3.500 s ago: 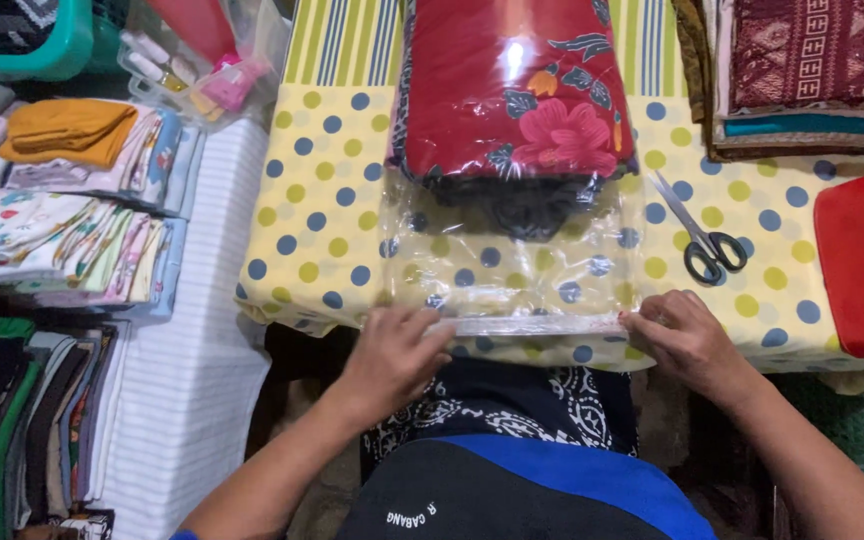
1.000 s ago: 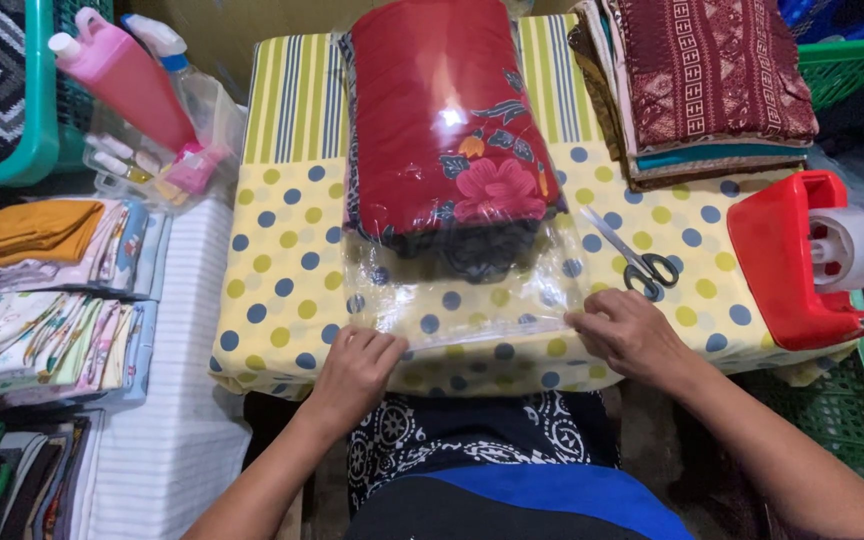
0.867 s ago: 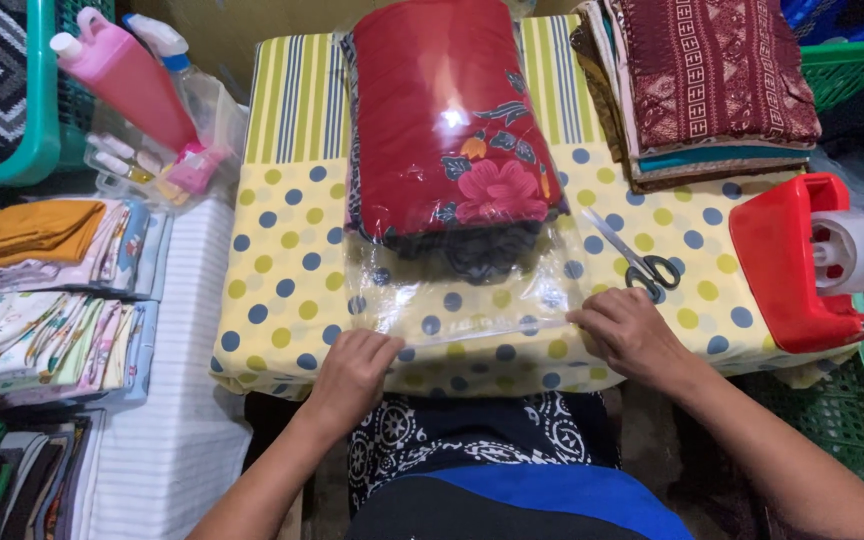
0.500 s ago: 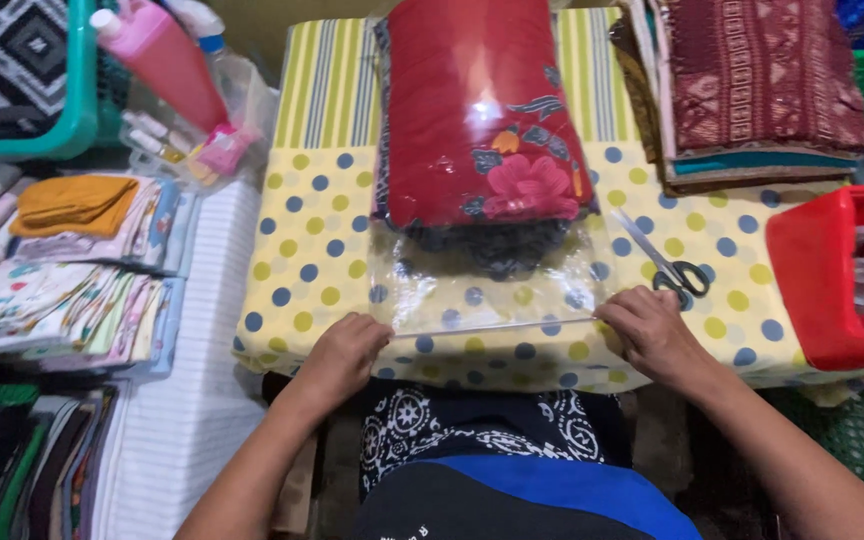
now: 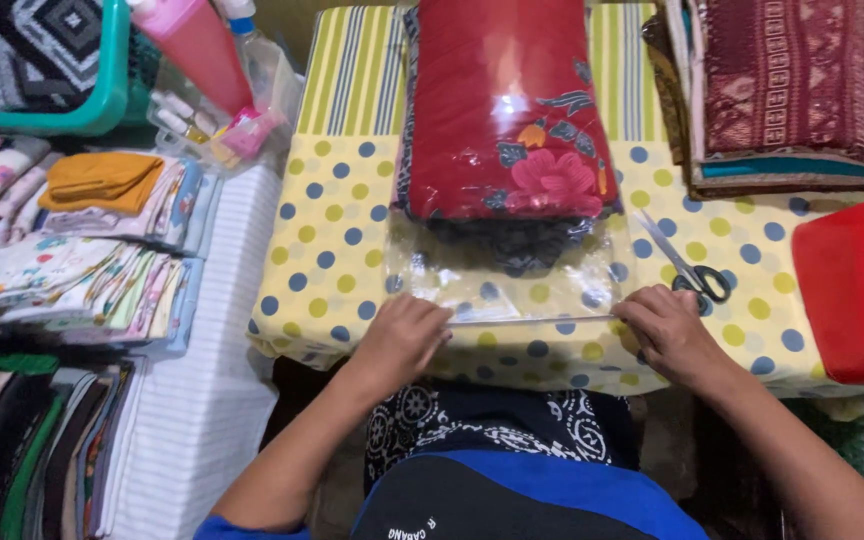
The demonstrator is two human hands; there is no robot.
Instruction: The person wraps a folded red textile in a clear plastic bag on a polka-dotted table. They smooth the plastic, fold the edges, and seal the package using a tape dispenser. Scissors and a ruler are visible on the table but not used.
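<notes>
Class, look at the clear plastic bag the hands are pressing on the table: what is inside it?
Inside the clear plastic bag lies a folded red cloth with a pink flower print over a dark patterned layer. The left hand and right hand press its open edge. Deeper folds are covered.

This looks like a small cloth shop or packing corner for textiles. Stacks of folded fabric [image 5: 82, 270] lie on the left, more patterned cloths [image 5: 792, 90] are piled at the right, and a red floral cloth in a clear plastic bag [image 5: 512, 130] rests on the dotted surface [image 5: 337, 250] (scissors [image 5: 687, 265] nearby).
</notes>
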